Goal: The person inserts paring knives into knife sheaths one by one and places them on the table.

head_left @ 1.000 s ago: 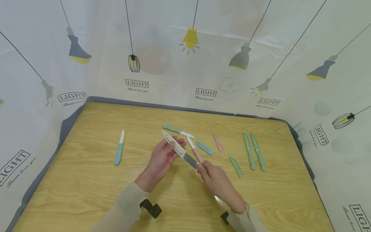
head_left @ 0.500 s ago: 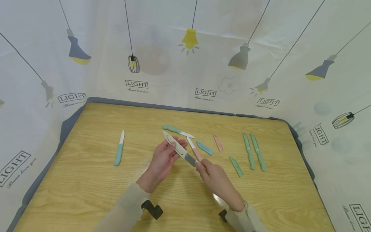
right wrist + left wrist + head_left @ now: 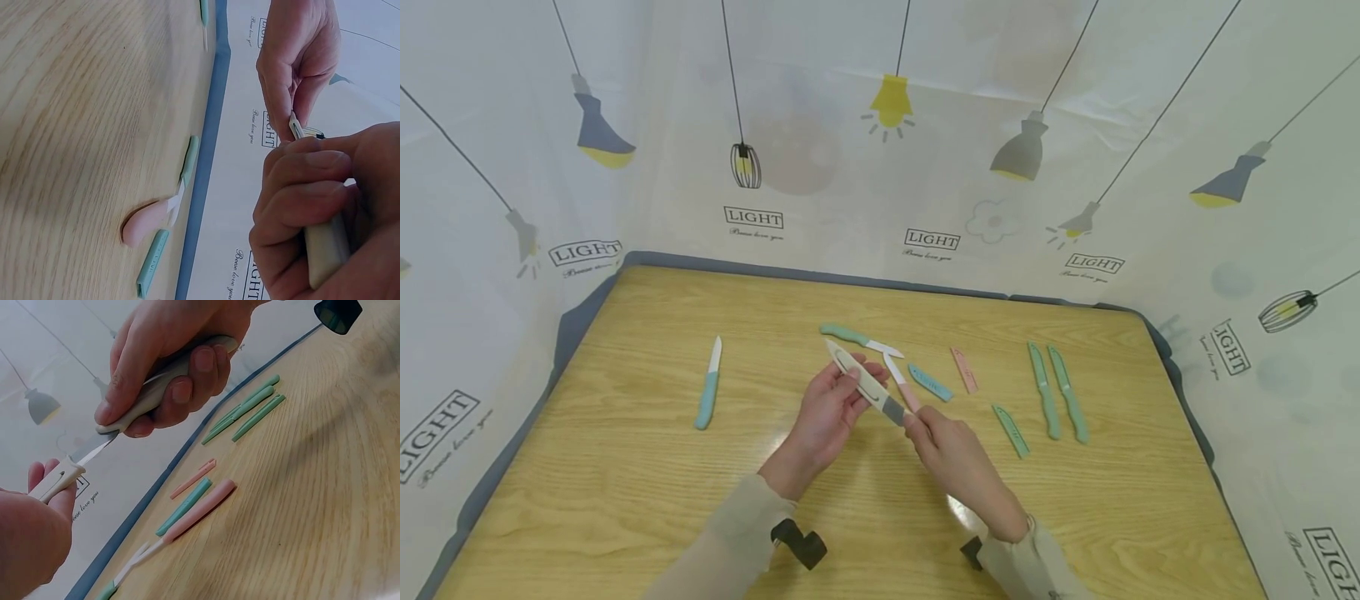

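Above the middle of the table, my left hand [image 3: 823,412] pinches a cream knife sheath [image 3: 867,383] between thumb and fingers. My right hand [image 3: 958,458] grips the cream handle [image 3: 150,400] of a knife whose grey-looking blade [image 3: 893,410] runs into the sheath's open end. A short length of bare blade shows between sheath and handle. Behind and below the hands lie a pink knife [image 3: 908,395] and a green knife [image 3: 846,333], both with white blades bare. The pink knife's handle end is hidden by my right hand in the head view.
A bare-bladed blue knife [image 3: 708,398] lies at the left. To the right are a blue sheath [image 3: 929,382], a pink sheath [image 3: 965,370], a green sheath [image 3: 1011,431] and two sheathed green knives [image 3: 1045,393]. A printed curtain [image 3: 850,208] hangs around the table.
My hands have drawn slightly closer together. Less of the blade shows between the cream sheath and the handle. The things on the table have not moved.
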Demonstrator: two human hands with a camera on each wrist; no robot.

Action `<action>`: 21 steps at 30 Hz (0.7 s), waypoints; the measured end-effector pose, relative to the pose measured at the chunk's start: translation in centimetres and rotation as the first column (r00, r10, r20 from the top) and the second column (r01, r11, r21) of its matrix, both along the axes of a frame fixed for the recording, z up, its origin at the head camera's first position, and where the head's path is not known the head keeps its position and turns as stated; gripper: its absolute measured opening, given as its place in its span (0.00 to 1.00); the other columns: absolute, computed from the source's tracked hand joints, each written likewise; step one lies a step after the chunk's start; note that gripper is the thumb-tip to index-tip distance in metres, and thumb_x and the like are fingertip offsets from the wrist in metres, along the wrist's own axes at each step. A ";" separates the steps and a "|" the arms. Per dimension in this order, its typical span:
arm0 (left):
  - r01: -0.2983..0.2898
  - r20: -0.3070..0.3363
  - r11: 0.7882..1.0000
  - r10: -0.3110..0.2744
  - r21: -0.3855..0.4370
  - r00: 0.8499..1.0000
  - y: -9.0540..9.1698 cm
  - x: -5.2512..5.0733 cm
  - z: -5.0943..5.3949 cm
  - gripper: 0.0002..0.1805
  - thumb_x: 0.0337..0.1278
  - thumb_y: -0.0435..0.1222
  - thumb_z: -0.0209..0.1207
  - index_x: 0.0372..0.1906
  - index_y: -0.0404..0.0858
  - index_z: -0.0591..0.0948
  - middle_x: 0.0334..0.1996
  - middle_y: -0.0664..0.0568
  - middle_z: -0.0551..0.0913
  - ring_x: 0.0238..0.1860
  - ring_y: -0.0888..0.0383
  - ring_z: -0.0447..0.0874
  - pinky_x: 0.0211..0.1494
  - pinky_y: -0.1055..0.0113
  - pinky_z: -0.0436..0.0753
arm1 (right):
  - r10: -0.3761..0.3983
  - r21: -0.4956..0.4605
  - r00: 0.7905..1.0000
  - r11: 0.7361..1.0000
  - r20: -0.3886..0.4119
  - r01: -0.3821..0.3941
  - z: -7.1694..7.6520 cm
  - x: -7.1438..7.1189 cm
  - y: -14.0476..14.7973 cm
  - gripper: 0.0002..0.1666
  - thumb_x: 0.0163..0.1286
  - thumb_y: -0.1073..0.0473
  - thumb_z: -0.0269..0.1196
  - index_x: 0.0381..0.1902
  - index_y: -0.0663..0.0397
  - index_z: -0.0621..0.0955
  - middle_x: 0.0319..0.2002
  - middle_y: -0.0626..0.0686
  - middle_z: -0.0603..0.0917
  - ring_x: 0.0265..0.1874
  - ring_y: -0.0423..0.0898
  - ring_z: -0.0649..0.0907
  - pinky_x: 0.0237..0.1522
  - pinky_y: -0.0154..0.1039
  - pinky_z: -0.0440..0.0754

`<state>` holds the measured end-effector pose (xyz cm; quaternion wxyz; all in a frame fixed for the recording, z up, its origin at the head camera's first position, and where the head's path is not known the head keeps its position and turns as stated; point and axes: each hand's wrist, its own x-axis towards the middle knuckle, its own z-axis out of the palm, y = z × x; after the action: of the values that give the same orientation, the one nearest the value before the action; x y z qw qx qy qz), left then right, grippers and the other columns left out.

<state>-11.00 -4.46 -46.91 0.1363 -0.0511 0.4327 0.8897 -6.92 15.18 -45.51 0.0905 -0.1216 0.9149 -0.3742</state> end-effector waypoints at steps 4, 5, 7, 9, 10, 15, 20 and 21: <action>0.004 -0.014 1.000 -0.004 -0.009 1.000 0.2 0.1 -0.1 0.14 0.84 0.29 0.39 0.63 0.30 0.69 0.54 0.44 0.82 0.60 0.51 0.83 0.67 0.60 0.80 | -0.009 -0.004 1.000 1.000 0.003 0.009 0.0 -0.1 -0.1 0.16 0.84 0.55 0.53 0.41 0.57 0.83 0.19 0.43 0.71 0.13 0.35 0.64 0.14 0.31 0.61; 0.005 -0.016 1.000 -0.005 -0.008 1.000 0.2 0.1 -0.2 0.14 0.84 0.29 0.39 0.63 0.30 0.69 0.54 0.44 0.82 0.60 0.51 0.83 0.67 0.60 0.80 | -0.012 -0.004 1.000 1.000 0.004 0.012 0.0 -0.1 -0.2 0.16 0.84 0.55 0.53 0.41 0.57 0.83 0.19 0.43 0.71 0.13 0.35 0.64 0.13 0.31 0.61; 0.004 -0.019 1.000 -0.004 -0.006 1.000 0.4 0.1 -0.2 0.14 0.83 0.28 0.39 0.62 0.31 0.69 0.53 0.45 0.82 0.59 0.52 0.83 0.67 0.60 0.80 | -0.017 -0.005 1.000 1.000 0.006 0.017 0.1 -0.1 -0.2 0.15 0.84 0.55 0.53 0.39 0.56 0.82 0.19 0.43 0.71 0.13 0.35 0.64 0.13 0.31 0.61; 0.000 -0.018 1.000 0.000 -0.003 1.000 0.5 0.1 -0.3 0.14 0.83 0.27 0.39 0.62 0.31 0.69 0.53 0.45 0.82 0.59 0.52 0.84 0.67 0.60 0.80 | -0.020 -0.008 1.000 1.000 0.008 0.020 0.2 -0.1 -0.3 0.15 0.84 0.55 0.53 0.39 0.56 0.81 0.18 0.43 0.71 0.13 0.36 0.64 0.14 0.31 0.60; 0.000 -0.018 1.000 0.000 -0.002 1.000 0.5 0.2 -0.3 0.13 0.83 0.27 0.39 0.62 0.31 0.69 0.53 0.45 0.82 0.58 0.52 0.84 0.66 0.60 0.80 | -0.020 -0.013 1.000 1.000 0.013 0.021 0.2 -0.1 -0.3 0.15 0.84 0.56 0.53 0.39 0.56 0.81 0.18 0.43 0.71 0.13 0.36 0.64 0.13 0.30 0.60; -0.009 -0.009 1.000 0.009 -0.005 1.000 0.7 0.2 -0.3 0.13 0.83 0.27 0.39 0.62 0.31 0.69 0.52 0.46 0.81 0.58 0.52 0.84 0.66 0.61 0.80 | -0.024 -0.030 1.000 0.999 0.021 0.024 0.4 -0.2 -0.4 0.14 0.84 0.57 0.53 0.39 0.57 0.81 0.18 0.43 0.70 0.13 0.36 0.64 0.14 0.30 0.60; -0.009 -0.002 1.000 0.009 -0.006 1.000 0.8 0.2 -0.2 0.14 0.83 0.27 0.39 0.63 0.30 0.68 0.54 0.44 0.81 0.59 0.52 0.83 0.66 0.61 0.80 | -0.016 -0.020 1.000 1.000 -0.001 0.016 0.4 -0.3 -0.5 0.15 0.84 0.57 0.53 0.38 0.57 0.81 0.18 0.43 0.70 0.13 0.36 0.64 0.14 0.30 0.61; -0.008 -0.001 1.000 0.008 -0.005 1.000 0.8 0.2 -0.2 0.14 0.83 0.27 0.38 0.63 0.30 0.68 0.54 0.44 0.80 0.59 0.51 0.83 0.67 0.61 0.80 | -0.014 -0.018 1.000 1.000 -0.007 0.013 0.4 -0.3 -0.6 0.15 0.84 0.56 0.53 0.38 0.57 0.81 0.18 0.43 0.70 0.13 0.35 0.64 0.14 0.30 0.61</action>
<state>-10.82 -3.64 -47.15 0.1325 -0.0528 0.4348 0.8892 -7.26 14.62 -45.15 0.0835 -0.1176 0.9126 -0.3825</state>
